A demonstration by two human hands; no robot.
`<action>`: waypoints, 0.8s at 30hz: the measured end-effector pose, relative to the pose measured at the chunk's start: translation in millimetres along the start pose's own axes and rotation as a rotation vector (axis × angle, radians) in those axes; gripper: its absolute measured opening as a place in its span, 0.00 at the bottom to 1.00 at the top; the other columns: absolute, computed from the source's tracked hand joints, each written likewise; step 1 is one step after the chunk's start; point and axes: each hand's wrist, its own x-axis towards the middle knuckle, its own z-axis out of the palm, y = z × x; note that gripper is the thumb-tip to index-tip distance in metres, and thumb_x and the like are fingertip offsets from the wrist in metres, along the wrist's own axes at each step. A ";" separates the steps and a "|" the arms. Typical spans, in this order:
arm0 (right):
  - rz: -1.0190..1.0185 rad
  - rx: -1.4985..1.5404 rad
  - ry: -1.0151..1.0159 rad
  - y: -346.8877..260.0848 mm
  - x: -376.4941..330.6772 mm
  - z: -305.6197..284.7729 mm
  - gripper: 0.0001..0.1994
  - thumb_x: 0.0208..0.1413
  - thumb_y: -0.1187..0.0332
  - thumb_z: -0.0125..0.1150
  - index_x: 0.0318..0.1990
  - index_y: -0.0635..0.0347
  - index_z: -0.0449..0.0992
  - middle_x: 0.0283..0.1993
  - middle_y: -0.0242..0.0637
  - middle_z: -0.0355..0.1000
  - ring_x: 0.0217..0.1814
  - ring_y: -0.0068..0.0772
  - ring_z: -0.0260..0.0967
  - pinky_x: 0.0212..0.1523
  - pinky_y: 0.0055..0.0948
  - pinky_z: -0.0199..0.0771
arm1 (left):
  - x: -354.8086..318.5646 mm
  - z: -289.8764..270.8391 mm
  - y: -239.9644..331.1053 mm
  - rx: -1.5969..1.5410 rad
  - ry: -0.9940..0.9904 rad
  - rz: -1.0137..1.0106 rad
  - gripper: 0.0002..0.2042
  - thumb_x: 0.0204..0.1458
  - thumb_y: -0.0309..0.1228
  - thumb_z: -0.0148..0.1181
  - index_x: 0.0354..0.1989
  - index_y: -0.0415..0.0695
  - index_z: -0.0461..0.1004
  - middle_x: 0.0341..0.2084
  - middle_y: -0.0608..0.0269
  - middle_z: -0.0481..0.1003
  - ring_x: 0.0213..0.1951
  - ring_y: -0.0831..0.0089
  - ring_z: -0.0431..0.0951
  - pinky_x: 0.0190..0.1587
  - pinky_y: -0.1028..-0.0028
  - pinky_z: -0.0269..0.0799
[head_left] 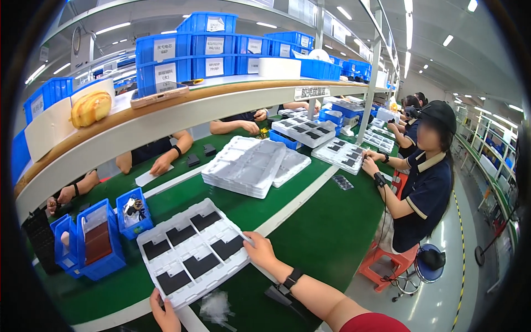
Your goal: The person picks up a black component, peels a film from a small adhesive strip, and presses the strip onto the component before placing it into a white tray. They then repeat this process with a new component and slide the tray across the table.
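White moulded tray (194, 252) on the green worktable (326, 232), six pockets each filled with a dark flat panel. Left hand (164, 314) gripping its near corner, right hand (260, 250) pinching its right edge. Blue bins (102, 238) just left, stacked empty trays (249, 166) beyond. Factory line, co-worker (423, 182) seated right.

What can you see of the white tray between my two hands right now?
The white tray is a thin moulded sheet, plastic by its look, with rectangular pockets in rows. Six pockets hold flat black rectangular parts; others look bare. It lies flat and skewed on the green table, crossing a white stripe. The right hand grips its right edge and the left hand touches its near corner. Blue bins stand just beside its left.
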 end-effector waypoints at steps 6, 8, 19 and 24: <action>0.011 -0.008 -0.018 -4.5 3.5 0.9 0.15 0.46 0.69 0.53 0.42 0.64 0.71 0.41 0.48 0.70 0.41 0.48 0.68 0.44 0.35 0.67 | 2.5 -0.5 -8.6 0.018 0.013 -0.005 0.17 0.53 0.23 0.45 0.52 0.34 0.59 0.49 0.48 0.64 0.50 0.62 0.66 0.52 0.70 0.60; 0.050 0.010 -0.049 -6.4 0.4 3.9 0.15 0.47 0.70 0.53 0.44 0.62 0.70 0.43 0.47 0.69 0.42 0.48 0.69 0.43 0.34 0.68 | 0.6 -1.8 -7.9 0.010 0.022 0.014 0.17 0.53 0.23 0.45 0.52 0.33 0.59 0.48 0.47 0.64 0.50 0.62 0.66 0.52 0.70 0.60; 0.031 -0.021 -0.025 -1.2 -4.1 0.8 0.14 0.46 0.70 0.54 0.42 0.62 0.71 0.41 0.48 0.70 0.42 0.48 0.68 0.44 0.34 0.68 | -2.1 5.0 -15.4 -0.098 0.084 -0.021 0.17 0.46 0.18 0.45 0.48 0.33 0.62 0.43 0.52 0.65 0.44 0.65 0.68 0.48 0.71 0.62; 0.013 -0.007 -0.020 -1.1 0.2 2.2 0.13 0.46 0.70 0.53 0.41 0.64 0.71 0.40 0.48 0.70 0.41 0.48 0.69 0.43 0.35 0.68 | -2.6 7.1 -6.3 -0.068 0.111 -0.001 0.17 0.46 0.18 0.46 0.48 0.34 0.62 0.42 0.53 0.66 0.43 0.64 0.68 0.48 0.71 0.62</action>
